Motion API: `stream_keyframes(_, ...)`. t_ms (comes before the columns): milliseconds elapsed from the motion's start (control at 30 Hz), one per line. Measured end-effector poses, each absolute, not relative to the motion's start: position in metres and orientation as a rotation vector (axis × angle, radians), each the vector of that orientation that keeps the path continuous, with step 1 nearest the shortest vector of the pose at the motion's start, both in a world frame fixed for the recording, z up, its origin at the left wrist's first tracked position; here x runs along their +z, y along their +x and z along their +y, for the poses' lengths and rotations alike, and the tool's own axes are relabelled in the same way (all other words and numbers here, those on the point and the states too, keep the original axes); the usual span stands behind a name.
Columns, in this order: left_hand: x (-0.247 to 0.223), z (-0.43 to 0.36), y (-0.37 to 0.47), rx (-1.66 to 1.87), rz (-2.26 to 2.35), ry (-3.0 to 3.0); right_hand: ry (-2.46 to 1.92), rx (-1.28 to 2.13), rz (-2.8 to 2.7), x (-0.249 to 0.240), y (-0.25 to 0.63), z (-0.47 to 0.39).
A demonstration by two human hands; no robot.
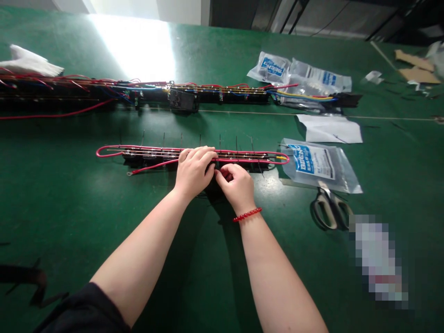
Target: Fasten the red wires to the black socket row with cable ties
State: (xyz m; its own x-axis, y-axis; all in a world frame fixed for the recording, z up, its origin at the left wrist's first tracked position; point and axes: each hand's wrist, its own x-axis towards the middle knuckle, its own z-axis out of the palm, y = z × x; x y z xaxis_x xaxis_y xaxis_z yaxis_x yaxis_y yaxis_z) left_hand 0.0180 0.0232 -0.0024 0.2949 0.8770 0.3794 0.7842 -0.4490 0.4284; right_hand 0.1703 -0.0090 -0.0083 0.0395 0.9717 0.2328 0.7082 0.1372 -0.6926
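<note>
A long black bar (152, 157) with thin metal rods lies across the bench, a red wire (159, 148) running along it in a loop past both ends. Thin black cable ties (181, 138) stick up along its far edge. My left hand (196, 169) lies over the middle of the bar, fingers curled over its top and the thumb at its near side. Just right of it, my right hand (236, 182) is closed in a pinch at the bar's near edge. What sits between those fingertips is hidden. The wire's free end carries a ring terminal (129, 173).
Behind lies a longer wired bar (229, 94) with red, blue and yellow wires. To the right are a labelled plastic bag (343, 169), scissors (328, 210) and white paper (329, 128). More bags (274, 68) lie farther back. White cloth (29, 62) is at far left.
</note>
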Motion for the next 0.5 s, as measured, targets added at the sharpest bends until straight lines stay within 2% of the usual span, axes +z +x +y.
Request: stream_keyframes(500, -0.0049, 0.0238, 0.0180, 0.877, 1.556, 2.399, -1.649, 0.532, -1.789, -0.0084, 0.1737, -0.0074)
